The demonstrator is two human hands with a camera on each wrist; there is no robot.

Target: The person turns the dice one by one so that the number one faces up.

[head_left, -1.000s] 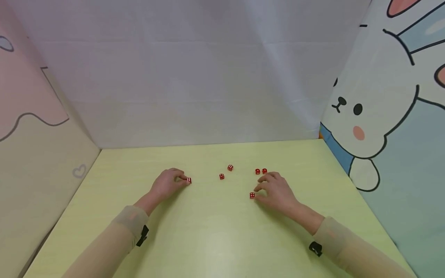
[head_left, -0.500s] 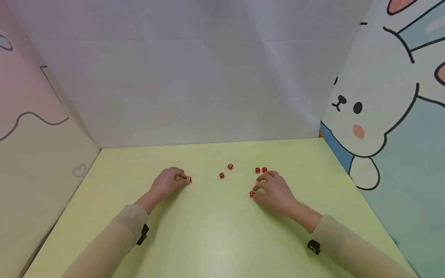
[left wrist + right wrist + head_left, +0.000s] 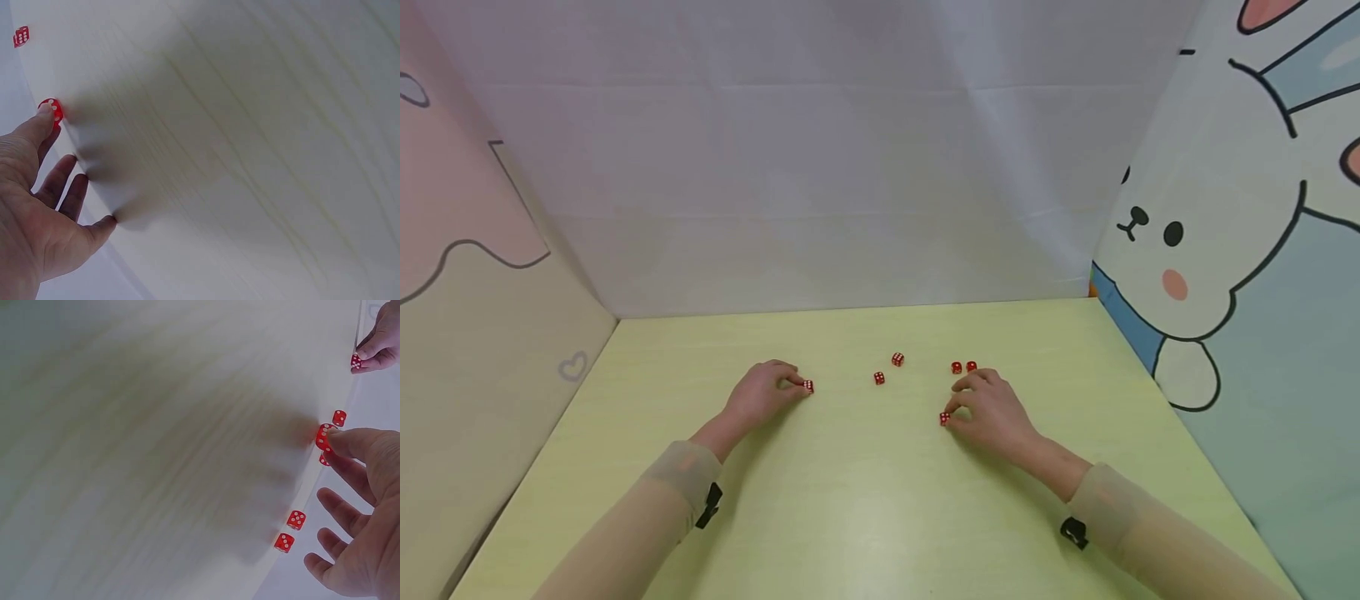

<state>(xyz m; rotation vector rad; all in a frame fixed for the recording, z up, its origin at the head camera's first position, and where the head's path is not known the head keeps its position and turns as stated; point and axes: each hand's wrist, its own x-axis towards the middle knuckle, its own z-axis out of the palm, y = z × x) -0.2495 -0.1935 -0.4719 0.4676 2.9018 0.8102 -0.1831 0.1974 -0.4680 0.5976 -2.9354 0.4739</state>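
My left hand (image 3: 762,394) pinches a red die (image 3: 808,387) with white pips between thumb and index finger, at the left of the table. In the left wrist view the thumb lies over part of this die (image 3: 55,111), and the other fingers are spread apart. To the right, my right hand (image 3: 995,417) pinches a second red die (image 3: 944,419) by its thumb and index fingertips. The right wrist view has the thumb on that die (image 3: 323,437), with the remaining fingers loosely bent. Both held dice are at or close to the tabletop.
Two red dice, a nearer one (image 3: 879,378) and a farther one (image 3: 898,359), lie mid-table. Another pair, a left die (image 3: 957,367) and a right die (image 3: 972,366), sits just beyond my right fingers. White cloth (image 3: 850,192) and printed side panels (image 3: 1195,250) border the pale yellow table (image 3: 865,500).
My right index finger has come down slightly toward its die, and the right wrist has shifted a little left. The left hand and the loose dice look unmoved.
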